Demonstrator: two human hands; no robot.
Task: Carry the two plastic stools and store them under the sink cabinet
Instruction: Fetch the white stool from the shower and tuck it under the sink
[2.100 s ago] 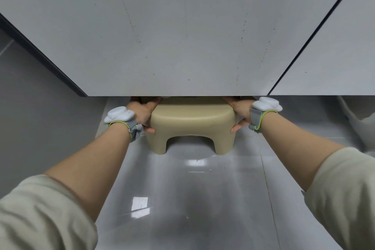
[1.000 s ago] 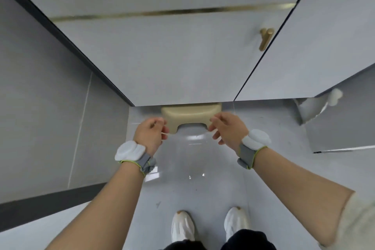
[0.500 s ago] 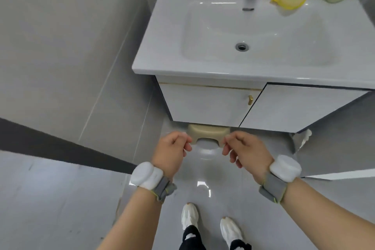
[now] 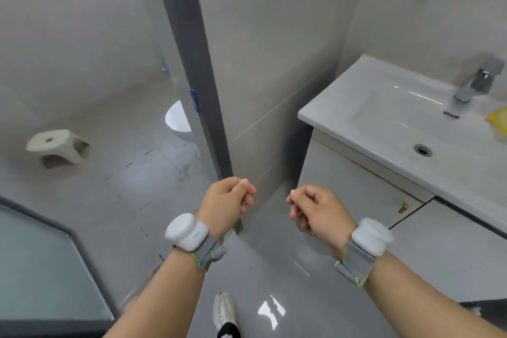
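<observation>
Both hands empty; one pale stool stands on the far floor.

My left hand (image 4: 229, 204) and right hand (image 4: 318, 211) are raised side by side in front of me, apart from each other, each loosely curled with thumb against fingertips and grasping nothing. Each wrist carries a white puck-shaped tracker on a grey strap (image 4: 189, 233). A pale grey-beige moulded plastic stool with a round hole in its top (image 4: 56, 147) stands upright on the grey tiled floor (image 4: 115, 200) at the far left, beyond the dark grey vertical partition frame (image 4: 197, 85) and well apart from both hands. The white sink cabinet with a small brass knob (image 4: 365, 195) is to my right, under the white rectangular basin (image 4: 406, 118) with its chrome tap (image 4: 477, 82). A white shoe (image 4: 224, 310) shows at the bottom edge of the floor.
</observation>
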